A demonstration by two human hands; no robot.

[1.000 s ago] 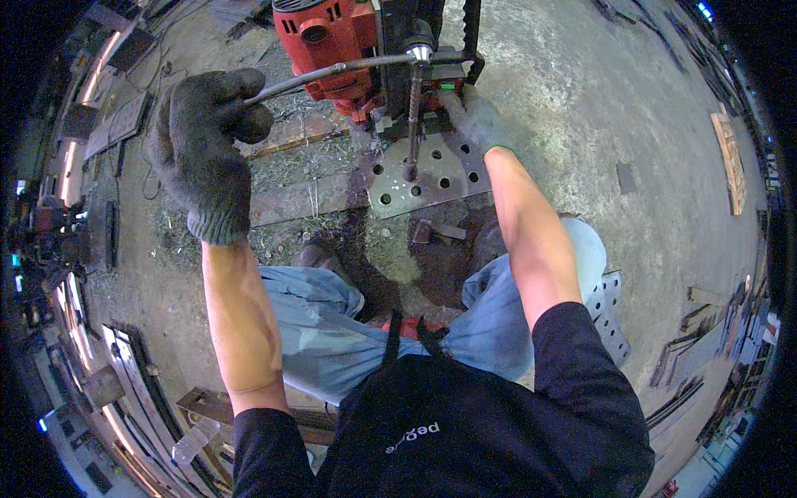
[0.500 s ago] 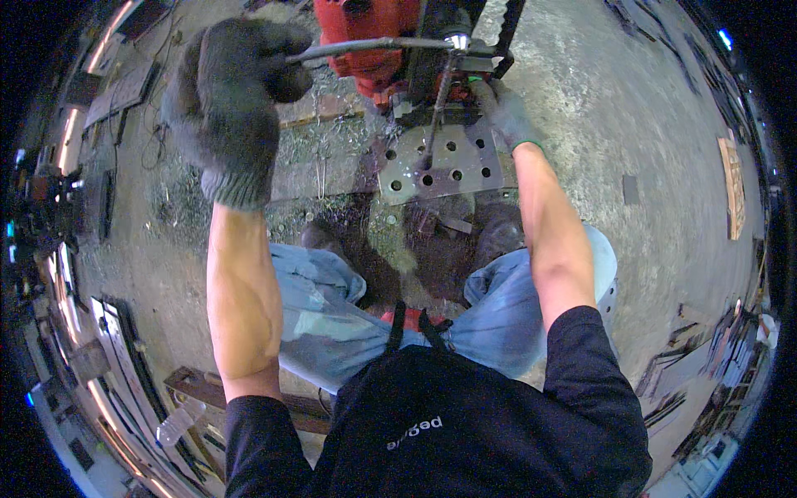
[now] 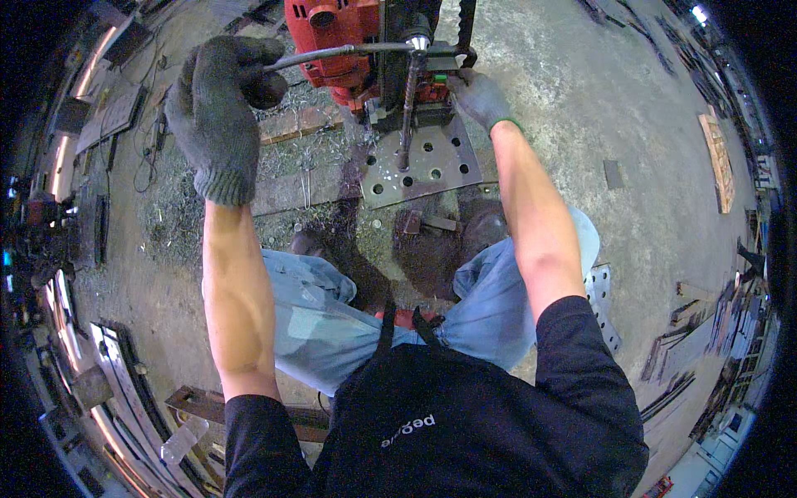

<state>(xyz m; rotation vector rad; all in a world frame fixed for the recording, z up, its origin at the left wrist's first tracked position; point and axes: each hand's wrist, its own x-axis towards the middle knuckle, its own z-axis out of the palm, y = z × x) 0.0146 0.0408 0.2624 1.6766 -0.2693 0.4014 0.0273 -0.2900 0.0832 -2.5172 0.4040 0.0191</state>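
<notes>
My left hand (image 3: 220,116), in a grey knit glove, is closed around the outer end of a long feed lever (image 3: 349,51). That lever runs to a shiny hub on a red drill press (image 3: 332,37); another spoke (image 3: 408,112) with a dark knob points toward me. My right hand (image 3: 483,98), also gloved, rests at the machine's right side by a small green-lit part (image 3: 442,78). Its fingertips are partly hidden, so their grip cannot be made out. Under the drill lies a steel plate (image 3: 444,158) with several round holes.
Metal shavings (image 3: 187,203) litter the floor left of the plate. A small steel block (image 3: 438,222) lies between my boots. Another perforated plate (image 3: 603,303) is beside my right knee. A plastic bottle (image 3: 184,440) lies by a steel beam at lower left; a wooden piece (image 3: 716,162) lies far right.
The drill, plate and floor have shifted left in view, a little downward at the plate's level. My left hand remains on the lever, and the right stays at the machine's side.
</notes>
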